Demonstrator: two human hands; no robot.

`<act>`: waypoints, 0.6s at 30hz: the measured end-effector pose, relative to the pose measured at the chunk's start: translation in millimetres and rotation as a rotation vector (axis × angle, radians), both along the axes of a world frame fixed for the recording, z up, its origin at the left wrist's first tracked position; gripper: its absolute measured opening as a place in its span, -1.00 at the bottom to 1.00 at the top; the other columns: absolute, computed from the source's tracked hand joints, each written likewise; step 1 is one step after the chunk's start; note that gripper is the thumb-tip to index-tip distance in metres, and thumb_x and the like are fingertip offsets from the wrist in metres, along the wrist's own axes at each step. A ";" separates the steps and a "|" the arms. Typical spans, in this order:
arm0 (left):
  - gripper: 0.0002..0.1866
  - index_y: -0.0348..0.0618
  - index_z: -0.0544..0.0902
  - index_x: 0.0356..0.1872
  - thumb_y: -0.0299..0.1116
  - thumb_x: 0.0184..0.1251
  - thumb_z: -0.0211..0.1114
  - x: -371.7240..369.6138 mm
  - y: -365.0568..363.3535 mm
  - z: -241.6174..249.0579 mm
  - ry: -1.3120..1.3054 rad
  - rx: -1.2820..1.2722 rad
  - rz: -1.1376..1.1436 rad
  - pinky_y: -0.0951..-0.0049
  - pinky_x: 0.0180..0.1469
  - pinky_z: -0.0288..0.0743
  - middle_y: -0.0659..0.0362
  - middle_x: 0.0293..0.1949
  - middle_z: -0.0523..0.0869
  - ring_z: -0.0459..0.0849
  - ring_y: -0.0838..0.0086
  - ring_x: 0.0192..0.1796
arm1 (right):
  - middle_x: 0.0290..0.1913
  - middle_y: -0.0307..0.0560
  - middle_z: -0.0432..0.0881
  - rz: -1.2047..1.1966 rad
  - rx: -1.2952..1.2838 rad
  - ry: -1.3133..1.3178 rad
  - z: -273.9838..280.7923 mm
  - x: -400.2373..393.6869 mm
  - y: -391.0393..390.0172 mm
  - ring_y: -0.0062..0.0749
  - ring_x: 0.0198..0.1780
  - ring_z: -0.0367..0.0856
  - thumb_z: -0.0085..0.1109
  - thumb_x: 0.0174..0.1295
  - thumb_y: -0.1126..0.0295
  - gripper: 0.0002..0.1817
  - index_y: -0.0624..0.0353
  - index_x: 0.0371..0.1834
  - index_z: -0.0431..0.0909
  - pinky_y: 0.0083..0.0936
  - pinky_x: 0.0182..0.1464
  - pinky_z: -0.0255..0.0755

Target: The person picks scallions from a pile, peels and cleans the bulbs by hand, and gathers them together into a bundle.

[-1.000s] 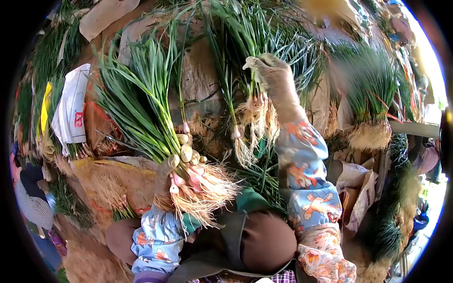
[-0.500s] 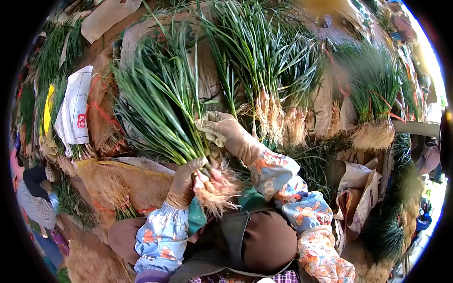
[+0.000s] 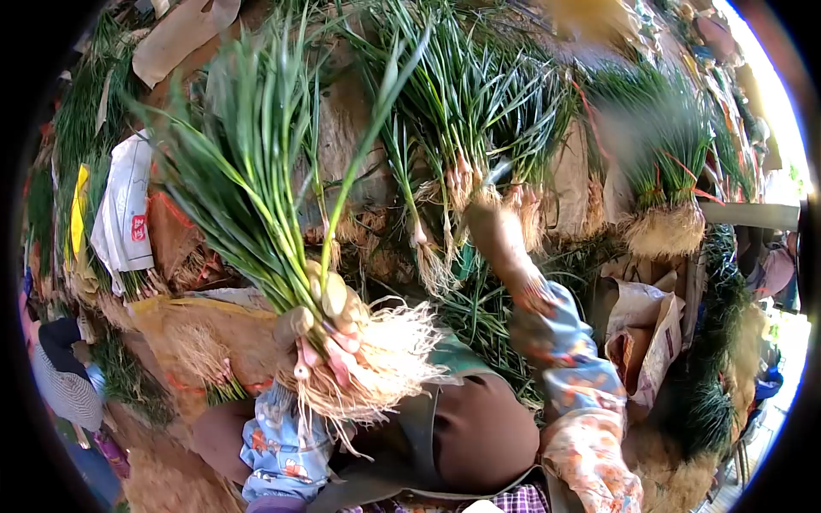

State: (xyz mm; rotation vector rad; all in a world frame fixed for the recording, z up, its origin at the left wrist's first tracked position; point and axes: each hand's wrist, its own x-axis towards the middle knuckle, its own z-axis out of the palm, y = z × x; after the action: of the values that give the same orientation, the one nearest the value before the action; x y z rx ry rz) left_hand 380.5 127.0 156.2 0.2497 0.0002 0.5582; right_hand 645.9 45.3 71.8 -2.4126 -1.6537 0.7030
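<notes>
My left hand (image 3: 340,306), in a tan glove, is closed around a bunch of green garlic (image 3: 272,162) just above its pinkish bulbs. The leaves fan up and to the left, while a thick tuft of pale roots (image 3: 385,355) spreads over my lap. My right hand (image 3: 496,231), gloved as well, is stretched forward to the roots of the loose green garlic (image 3: 466,111) lying ahead. Motion blur smears its fingers, so I cannot make out whether they grip a stalk.
Tied bundles with red string (image 3: 667,188) stand at the right. An open woven sack (image 3: 646,333) is beside my right arm. A white printed sack (image 3: 124,214) covers plants at the left. Another person (image 3: 64,368) is at the far left edge.
My right hand has left the bunch and moved forward and right to the loose pile. My left hand keeps the bunch, whose roots now spread wider toward the camera.
</notes>
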 end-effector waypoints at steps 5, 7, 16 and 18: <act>-0.36 -0.21 0.15 0.24 -0.26 0.15 0.18 2.1 -10.3 -18.7 0.333 -0.147 0.011 0.42 -0.18 0.49 0.16 -0.16 0.53 0.50 0.43 -0.21 | -0.39 -0.05 0.60 0.156 -0.270 -0.009 39.1 -38.2 1.6 -0.31 -0.44 0.61 -0.19 0.28 0.10 -0.65 0.13 -0.23 0.48 -0.45 -0.40 0.48; -0.42 -0.20 0.20 0.21 -0.28 0.18 0.15 10.5 -20.3 -23.1 0.150 -0.208 -0.010 0.39 -0.06 0.37 0.23 -0.27 0.51 0.48 0.42 -0.18 | -0.46 -0.01 0.59 -0.141 -0.132 -0.162 59.2 -23.0 55.0 -0.28 -0.47 0.60 -0.11 0.25 0.10 -0.66 0.16 -0.27 0.50 -0.43 -0.42 0.47; -0.57 -0.16 0.38 -0.05 -0.41 0.01 0.27 16.7 -11.3 -1.3 0.555 -0.195 -0.079 0.15 0.00 0.41 0.13 -0.19 0.52 0.49 0.29 -0.04 | -0.38 -0.25 0.60 -0.561 0.082 0.929 94.9 17.8 44.6 -0.62 -0.48 0.48 0.11 0.17 0.28 -0.83 0.12 -0.29 0.56 -0.60 -0.42 0.47; -0.58 -0.21 0.44 -0.10 -0.38 -0.03 0.31 24.0 -21.9 -11.8 0.570 -0.148 -0.052 0.16 0.07 0.39 0.05 -0.06 0.52 0.50 0.24 -0.01 | -0.34 -0.31 0.58 0.069 0.188 0.251 46.4 21.7 36.4 -0.68 -0.43 0.46 0.08 0.17 0.36 -0.84 0.16 -0.22 0.53 -0.75 -0.39 0.46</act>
State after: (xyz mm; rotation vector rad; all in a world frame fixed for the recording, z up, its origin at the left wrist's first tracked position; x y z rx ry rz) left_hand 404.4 105.1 144.5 0.2563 0.5838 0.4178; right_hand 667.6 81.7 118.2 -2.0550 -1.6267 0.7854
